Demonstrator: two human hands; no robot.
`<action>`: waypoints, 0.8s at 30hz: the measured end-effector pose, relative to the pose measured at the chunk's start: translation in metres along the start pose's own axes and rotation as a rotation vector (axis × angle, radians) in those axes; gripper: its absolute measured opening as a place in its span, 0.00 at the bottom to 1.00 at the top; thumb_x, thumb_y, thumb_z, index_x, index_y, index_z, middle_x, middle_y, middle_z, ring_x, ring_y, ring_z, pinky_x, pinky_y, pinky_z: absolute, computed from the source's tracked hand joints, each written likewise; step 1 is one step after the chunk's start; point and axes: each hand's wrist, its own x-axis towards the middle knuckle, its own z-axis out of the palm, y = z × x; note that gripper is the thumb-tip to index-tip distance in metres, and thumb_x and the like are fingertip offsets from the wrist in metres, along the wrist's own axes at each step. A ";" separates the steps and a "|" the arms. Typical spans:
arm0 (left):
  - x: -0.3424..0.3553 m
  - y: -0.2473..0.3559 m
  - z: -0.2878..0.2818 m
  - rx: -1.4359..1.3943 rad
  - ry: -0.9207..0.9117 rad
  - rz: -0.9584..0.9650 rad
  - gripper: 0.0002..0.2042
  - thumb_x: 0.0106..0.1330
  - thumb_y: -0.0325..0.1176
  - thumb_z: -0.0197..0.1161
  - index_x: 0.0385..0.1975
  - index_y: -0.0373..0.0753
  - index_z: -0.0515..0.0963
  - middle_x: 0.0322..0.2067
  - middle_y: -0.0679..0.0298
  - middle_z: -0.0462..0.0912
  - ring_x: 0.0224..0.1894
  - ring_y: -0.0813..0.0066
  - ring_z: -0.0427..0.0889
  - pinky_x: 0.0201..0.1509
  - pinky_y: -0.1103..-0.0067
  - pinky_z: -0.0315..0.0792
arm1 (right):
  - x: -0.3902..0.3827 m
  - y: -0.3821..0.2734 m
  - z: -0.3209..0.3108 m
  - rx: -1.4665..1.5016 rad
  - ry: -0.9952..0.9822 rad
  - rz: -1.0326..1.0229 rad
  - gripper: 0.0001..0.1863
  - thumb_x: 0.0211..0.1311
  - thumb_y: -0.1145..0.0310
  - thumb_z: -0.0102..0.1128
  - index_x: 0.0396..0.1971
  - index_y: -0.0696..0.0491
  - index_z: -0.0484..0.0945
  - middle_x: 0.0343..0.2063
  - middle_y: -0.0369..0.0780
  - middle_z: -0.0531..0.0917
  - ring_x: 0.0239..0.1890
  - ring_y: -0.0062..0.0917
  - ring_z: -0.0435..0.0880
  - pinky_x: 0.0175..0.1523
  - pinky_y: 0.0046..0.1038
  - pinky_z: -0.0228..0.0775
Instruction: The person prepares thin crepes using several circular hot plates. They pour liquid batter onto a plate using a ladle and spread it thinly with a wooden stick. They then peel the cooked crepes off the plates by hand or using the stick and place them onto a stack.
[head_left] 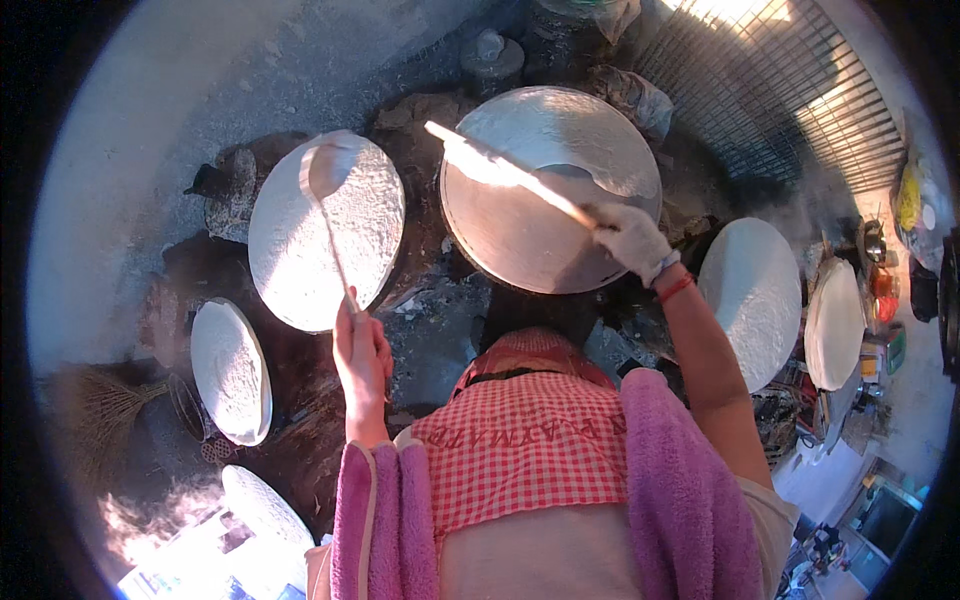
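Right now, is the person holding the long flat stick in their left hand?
No, the left hand holds a long-handled spoon, while the right hand grips the flat stick.

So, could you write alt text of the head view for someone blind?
A bare left hand holds a ladle over a white disc; a gloved right hand holds a flat stick over a larger disc. More white discs flank these on both sides.

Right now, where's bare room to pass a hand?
Likely the mostly bare grey floor between left disc, centre disc and apron. Crowded: over the centre disc, where the right hand holds a stick, and over the left disc, where the left hand holds a ladle.
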 end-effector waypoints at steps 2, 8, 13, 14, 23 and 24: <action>-0.001 -0.006 0.002 0.109 0.000 -0.010 0.23 0.77 0.32 0.51 0.70 0.39 0.62 0.25 0.71 0.69 0.17 0.89 0.63 0.19 0.90 0.59 | -0.028 -0.010 -0.001 0.121 -0.059 0.058 0.20 0.62 0.73 0.59 0.55 0.57 0.79 0.42 0.41 0.87 0.39 0.28 0.85 0.44 0.29 0.76; 0.007 -0.013 0.012 0.797 -0.085 0.425 0.27 0.66 0.29 0.63 0.66 0.36 0.69 0.49 0.50 0.81 0.48 0.56 0.82 0.53 0.69 0.75 | -0.048 0.044 -0.018 0.508 0.237 0.230 0.21 0.61 0.75 0.58 0.55 0.59 0.79 0.39 0.36 0.86 0.28 0.19 0.79 0.37 0.20 0.74; -0.003 -0.023 0.029 0.979 -0.046 0.379 0.29 0.62 0.30 0.66 0.66 0.39 0.70 0.50 0.47 0.80 0.51 0.51 0.81 0.56 0.68 0.74 | -0.023 0.002 0.020 0.629 -0.049 0.112 0.23 0.62 0.76 0.53 0.58 0.56 0.78 0.26 0.34 0.81 0.21 0.18 0.76 0.26 0.21 0.68; -0.010 -0.038 0.026 0.983 -0.055 0.401 0.29 0.63 0.30 0.66 0.66 0.39 0.69 0.49 0.47 0.80 0.51 0.52 0.81 0.55 0.67 0.74 | -0.034 0.007 0.027 0.568 -0.074 0.104 0.23 0.62 0.76 0.53 0.58 0.56 0.78 0.26 0.35 0.82 0.21 0.18 0.76 0.26 0.21 0.68; -0.096 -0.050 -0.021 0.816 -0.381 0.396 0.31 0.59 0.24 0.68 0.66 0.38 0.70 0.35 0.52 0.78 0.34 0.58 0.78 0.41 0.71 0.74 | -0.203 0.072 0.070 0.008 0.120 0.114 0.26 0.53 0.70 0.66 0.56 0.52 0.79 0.46 0.45 0.85 0.49 0.33 0.84 0.53 0.35 0.74; -0.093 -0.049 -0.018 0.796 -0.448 0.432 0.31 0.58 0.24 0.68 0.65 0.38 0.70 0.35 0.51 0.77 0.33 0.58 0.77 0.41 0.72 0.73 | -0.226 0.082 0.085 0.014 0.112 0.237 0.26 0.53 0.70 0.67 0.55 0.53 0.79 0.44 0.44 0.85 0.48 0.32 0.84 0.52 0.34 0.75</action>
